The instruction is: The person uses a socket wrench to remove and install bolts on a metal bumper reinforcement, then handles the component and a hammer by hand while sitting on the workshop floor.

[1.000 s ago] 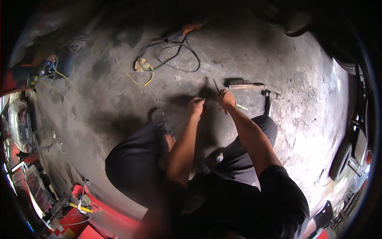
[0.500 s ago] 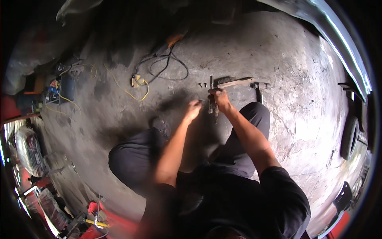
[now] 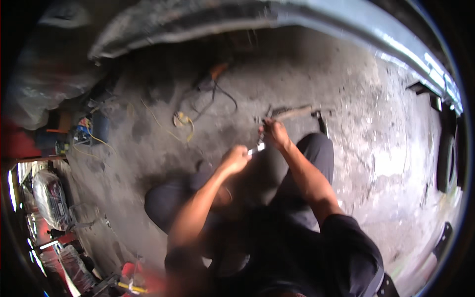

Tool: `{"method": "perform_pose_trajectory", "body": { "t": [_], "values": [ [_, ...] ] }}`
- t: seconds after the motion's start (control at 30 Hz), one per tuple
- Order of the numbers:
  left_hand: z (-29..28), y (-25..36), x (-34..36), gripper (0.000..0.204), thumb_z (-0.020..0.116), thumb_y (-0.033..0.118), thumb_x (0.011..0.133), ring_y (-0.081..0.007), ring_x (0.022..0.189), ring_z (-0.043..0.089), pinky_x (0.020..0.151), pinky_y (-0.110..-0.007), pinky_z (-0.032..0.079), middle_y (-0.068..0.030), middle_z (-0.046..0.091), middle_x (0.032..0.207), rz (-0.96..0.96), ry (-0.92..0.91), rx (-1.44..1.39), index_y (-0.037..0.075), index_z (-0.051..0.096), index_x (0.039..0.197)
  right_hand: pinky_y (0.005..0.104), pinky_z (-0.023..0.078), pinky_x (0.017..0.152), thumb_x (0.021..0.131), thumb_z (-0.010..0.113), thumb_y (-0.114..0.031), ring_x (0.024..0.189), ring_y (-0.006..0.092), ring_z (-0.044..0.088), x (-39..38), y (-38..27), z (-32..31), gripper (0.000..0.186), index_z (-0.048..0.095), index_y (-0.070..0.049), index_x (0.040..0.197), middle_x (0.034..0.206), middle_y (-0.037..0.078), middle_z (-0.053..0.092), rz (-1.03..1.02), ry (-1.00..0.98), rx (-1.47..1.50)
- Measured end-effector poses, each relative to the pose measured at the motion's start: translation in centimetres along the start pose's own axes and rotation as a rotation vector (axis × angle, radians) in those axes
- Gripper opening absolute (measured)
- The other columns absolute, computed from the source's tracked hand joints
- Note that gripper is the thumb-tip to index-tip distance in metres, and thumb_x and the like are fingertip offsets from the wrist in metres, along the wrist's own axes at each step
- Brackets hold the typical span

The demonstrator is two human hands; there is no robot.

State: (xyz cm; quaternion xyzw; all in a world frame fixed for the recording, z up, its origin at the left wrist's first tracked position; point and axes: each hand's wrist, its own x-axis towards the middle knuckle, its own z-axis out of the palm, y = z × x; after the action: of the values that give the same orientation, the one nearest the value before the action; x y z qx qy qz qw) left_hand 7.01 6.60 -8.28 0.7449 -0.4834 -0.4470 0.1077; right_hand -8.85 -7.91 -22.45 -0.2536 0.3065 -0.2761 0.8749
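Grey, stained concrete floor (image 3: 376,148) fills the view from my head camera, with the person's dark-trousered knees folded under the forearms at the bottom. Nearest to me, my left hand (image 3: 235,159) is curled almost closed, its fingers (image 3: 243,151) pinched toward a small shiny silver metal piece (image 3: 257,147) that sits between the two hands. I judge the left fingers to be touching its near end, though motion blur keeps me from being sure of the grip. Just beyond and to the right, my right hand (image 3: 275,134) is closed as a fist around the upper part of the same piece, or around a thin dark tool standing above it; I cannot tell which. The silver piece lies up and to the right of the left fingers, below and to the left of the right fist. Its long axis seems to run diagonally, low-left to high-right, pointing away toward the floor beyond. The right hand is the nearer of the two to it.

Farther out, touching nothing, a long brownish metal bar (image 3: 297,112) lies on the floor just past the right hand, its length running left to right. Farther left, a tangle of black and yellow cables (image 3: 198,106) sprawls. At the far edge a pale curved vehicle body panel (image 3: 277,20) arches over everything.
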Motion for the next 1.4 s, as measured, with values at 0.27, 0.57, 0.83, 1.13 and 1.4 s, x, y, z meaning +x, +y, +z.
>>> {"method": "perform_pose_trajectory", "body": {
  "t": [0.27, 0.57, 0.83, 1.13, 1.4],
  "values": [
    [-10.1, 3.2, -7.1, 0.024, 0.061, 0.024, 0.098, -0.0109, 0.061, 0.057, 0.056, -0.030, 0.047, -0.0031, 0.062, 0.075, 0.090, -0.054, -0.147, 0.002, 0.062, 0.087, 0.0359, 0.045, 0.045, 0.097, 0.051, -0.023, 0.050, 0.0238, 0.059, -0.5, 0.2, 0.8, 0.021, 0.055, -0.003, 0.092, 0.063, 0.012, 0.060, -0.124, 0.042, -0.333],
    [-10.0, 4.9, -2.0, 0.022, 0.059, 0.023, 0.101, -0.0095, 0.072, 0.060, 0.065, -0.027, 0.050, -0.0025, 0.063, 0.084, 0.252, -0.141, -0.850, 0.002, 0.064, 0.097, 0.0284, 0.044, 0.047, 0.095, 0.059, -0.025, 0.054, 0.0132, 0.055, -7.7, 1.9, 5.7, 0.037, 0.060, 0.002, 0.120, 0.076, 0.009, 0.063, 0.127, 0.256, -0.458],
    [-8.2, -0.3, -9.7, 0.018, 0.057, 0.017, 0.101, -0.0069, 0.061, 0.052, 0.055, -0.024, 0.045, 0.0008, 0.057, 0.077, -0.045, -0.094, -0.854, 0.005, 0.065, 0.111, 0.0292, 0.050, 0.054, 0.091, 0.056, -0.021, 0.063, 0.0137, 0.064, -21.8, 1.8, 14.0, 0.034, 0.068, 0.005, 0.110, 0.078, 0.010, 0.068, 0.018, 0.168, -0.908],
    [-11.5, 19.3, -30.7, 0.017, 0.064, 0.003, 0.090, -0.0131, 0.059, 0.065, 0.051, -0.029, 0.053, -0.0066, 0.066, 0.067, -0.074, -0.254, -0.592, 0.000, 0.066, 0.107, 0.0302, 0.038, 0.046, 0.095, 0.061, -0.050, 0.051, 0.0121, 0.049, -37.2, -16.9, 35.1, 0.048, 0.069, -0.003, 0.088, 0.066, 0.004, 0.060, 0.479, 0.470, -0.349],
    [-17.4, 28.8, -33.8, 0.030, 0.063, 0.021, 0.099, -0.0146, 0.077, 0.071, 0.067, -0.029, 0.058, -0.0121, 0.075, 0.095, 0.071, -0.511, -0.643, -0.002, 0.069, 0.117, 0.0311, 0.042, 0.050, 0.096, 0.053, -0.023, 0.055, 0.0174, 0.054, -45.5, -22.6, 35.0, 0.021, 0.067, -0.007, 0.101, 0.063, 0.007, 0.056, -0.339, 0.453, -1.059]
  ]
}}
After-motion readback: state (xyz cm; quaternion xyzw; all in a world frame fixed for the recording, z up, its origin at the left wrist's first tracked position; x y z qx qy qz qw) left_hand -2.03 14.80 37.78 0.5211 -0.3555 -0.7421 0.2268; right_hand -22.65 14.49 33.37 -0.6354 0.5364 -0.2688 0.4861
